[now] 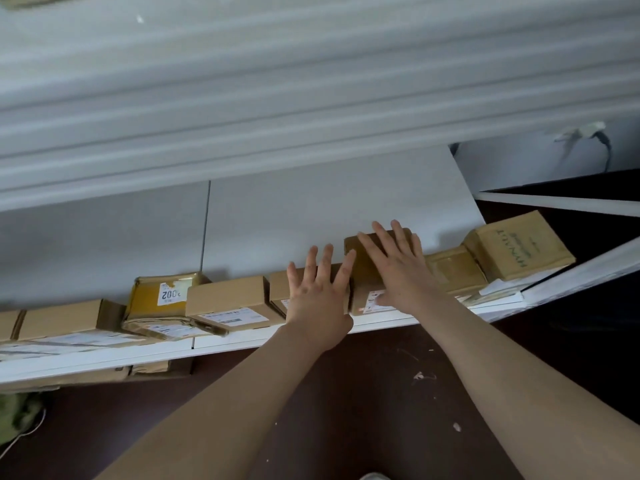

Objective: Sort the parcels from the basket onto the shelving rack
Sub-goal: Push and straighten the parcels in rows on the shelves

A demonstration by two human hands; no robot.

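Note:
A row of brown cardboard parcels stands along a white shelf of the rack. My right hand lies flat, fingers straight, on top of a taped brown parcel near the middle right of the row. My left hand is spread with straight fingers against the neighbouring brown parcel just to its left. Neither hand grips anything. The basket is out of view.
Further left stand a labelled box, a yellow-taped parcel marked 002 and more boxes. To the right are a taped box and a larger printed carton. A blurred white shelf edge hangs above. Dark floor lies below.

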